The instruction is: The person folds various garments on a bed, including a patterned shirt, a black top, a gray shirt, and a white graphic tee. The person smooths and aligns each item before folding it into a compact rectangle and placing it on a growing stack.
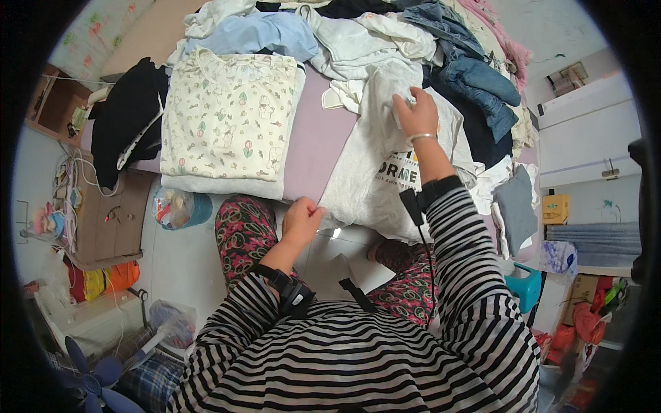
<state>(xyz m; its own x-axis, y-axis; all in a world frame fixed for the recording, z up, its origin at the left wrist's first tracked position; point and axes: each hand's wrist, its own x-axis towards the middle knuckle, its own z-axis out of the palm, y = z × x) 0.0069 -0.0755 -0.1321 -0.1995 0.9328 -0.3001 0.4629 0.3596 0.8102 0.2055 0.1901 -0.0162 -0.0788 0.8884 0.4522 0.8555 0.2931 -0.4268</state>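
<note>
A light grey garment [356, 170] with dark printed lettering lies spread in front of me and hangs over the bed's front edge. At its lower left corner, my left hand [301, 219] pinches the cloth between thumb and fingertips. My right hand [419, 116], a bangle at its wrist, is over the upper part of this garment with thumb and fingers apart. Whether those fingertips press on the cloth is hard to see. To the left rests a flat folded stack, topped by a cream top [227, 118] with rabbit and tulip prints.
Black clothing [131, 121] lies left of the stack. Behind are a light blue garment [253, 33] and jeans [480, 88]. A folded grey-blue garment [516, 211] sits at right. A lined bin [199, 209] stands below the bed; a fan [93, 384] is at lower left.
</note>
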